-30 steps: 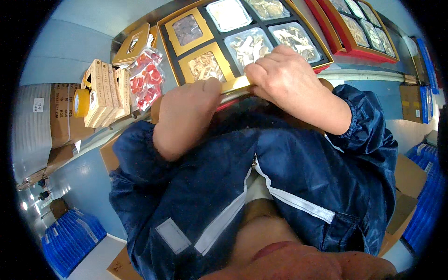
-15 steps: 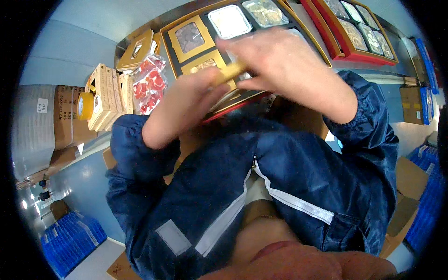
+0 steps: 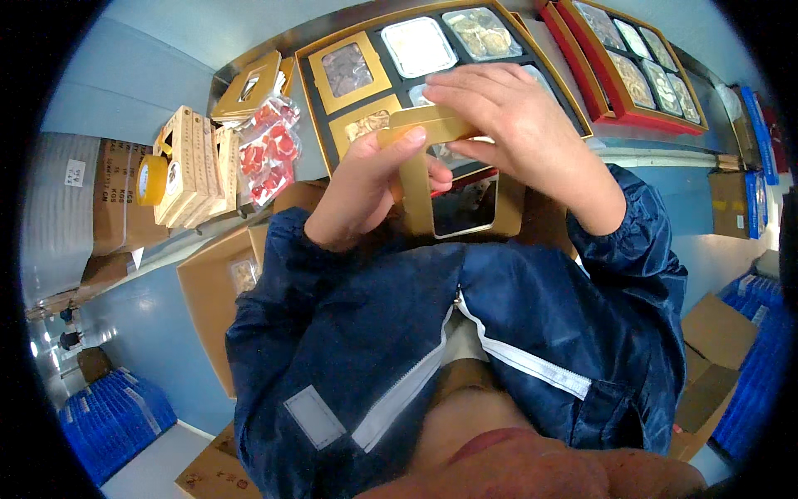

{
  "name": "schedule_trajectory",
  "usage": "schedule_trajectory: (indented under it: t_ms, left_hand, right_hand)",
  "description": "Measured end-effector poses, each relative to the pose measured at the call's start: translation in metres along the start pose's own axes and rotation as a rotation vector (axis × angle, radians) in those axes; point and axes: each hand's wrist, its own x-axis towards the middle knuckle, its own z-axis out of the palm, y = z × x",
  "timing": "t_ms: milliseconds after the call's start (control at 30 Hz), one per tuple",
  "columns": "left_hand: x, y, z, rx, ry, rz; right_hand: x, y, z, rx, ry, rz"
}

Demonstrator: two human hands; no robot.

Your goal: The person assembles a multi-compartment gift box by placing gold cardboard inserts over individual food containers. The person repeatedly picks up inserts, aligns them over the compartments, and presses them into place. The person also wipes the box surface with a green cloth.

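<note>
While left hand (image 3: 370, 183) pinches gold carton (image 3: 417, 204), right hand (image 3: 528, 108) curls fingers over its flap (image 3: 450, 127), grip unclear; apparent folding next needs pressure.

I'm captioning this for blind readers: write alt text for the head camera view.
A person's left hand grips a windowed gold cardboard piece, their right hand curved by its far edge, over a large gold-rimmed rectangular box of packaged food. At left are red-and-clear plastic packets and a yellow tape roll.

Clear tray (image 3: 419, 95) partly hidden behind right fingers (image 3: 465, 101)
</note>
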Motion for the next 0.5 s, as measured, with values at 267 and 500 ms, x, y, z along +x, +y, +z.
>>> schedule_trajectory:
  t_ms: [267,500]
  left_hand:
    - [-0.003,-0.01,-0.002,0.121,0.059,0.012]
    - [-0.027,-0.021,-0.001,0.433,0.122,0.128]
  right_hand:
    - [0.001,-0.01,0.009,0.016,-0.225,0.055]
    - [0.019,-0.021,0.007,0.246,-0.351,0.022]
